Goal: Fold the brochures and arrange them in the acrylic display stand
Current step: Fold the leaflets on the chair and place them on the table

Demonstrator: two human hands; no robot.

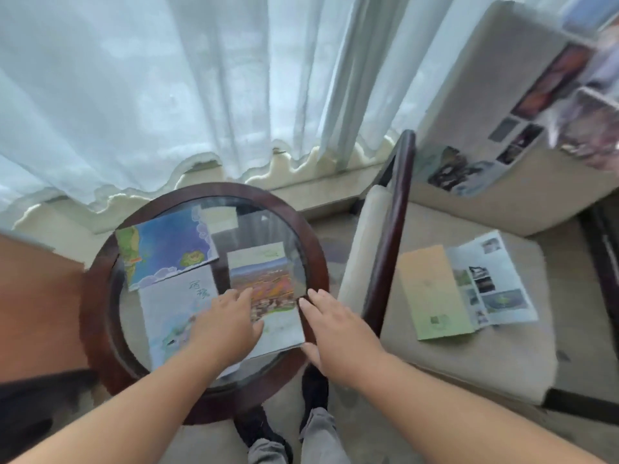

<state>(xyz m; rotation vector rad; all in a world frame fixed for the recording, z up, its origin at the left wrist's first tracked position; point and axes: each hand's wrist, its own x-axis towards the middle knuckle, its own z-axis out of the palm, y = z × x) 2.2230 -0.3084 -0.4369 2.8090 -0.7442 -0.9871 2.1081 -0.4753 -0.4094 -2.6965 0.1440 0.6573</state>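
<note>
I see L hand [224, 326] flat, fingers straight, pressing flower-field brochure [259, 279] | R hand [335, 329] open too, fingertips at its right edge | brochure lies near-right on round glass surface [97, 296], blue map brochure [164, 249] far-left of it | open brochure [469, 289] on chair seat [502, 356], right

Colourful brochures [259, 279] flat on table [100, 272]
</note>
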